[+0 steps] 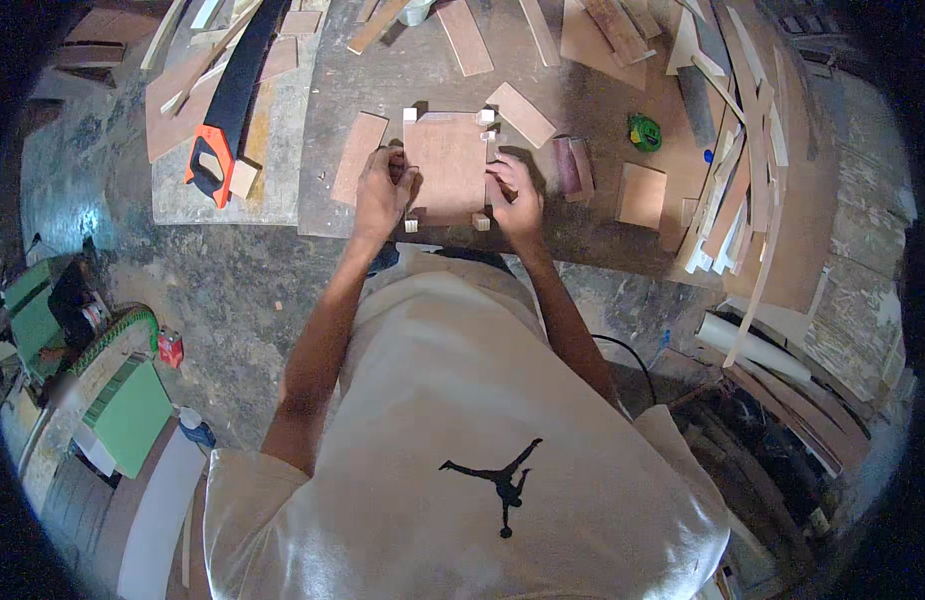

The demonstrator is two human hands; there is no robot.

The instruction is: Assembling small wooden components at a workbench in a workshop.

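Observation:
A square reddish-brown wooden panel (445, 165) lies on the workbench in front of me. Small pale wood blocks stand at its corners, among them a far-left block (410, 115), a far-right block (485, 117) and a near-right block (481, 222). My left hand (384, 190) grips the panel's left edge with curled fingers. On the opposite edge, my right hand (515, 195) holds the panel between thumb and fingers. A flat wood strip (359, 160) lies just beyond my left hand, and another strip (522, 114) lies past the far-right corner.
An orange-handled handsaw (212, 165) lies at the left of the bench (312, 190). To the right are a rolled sandpaper-like piece (573, 168), a green tape measure (643, 132), a small square board (641, 195) and stacked wood strips (742, 180). A person sits at far left.

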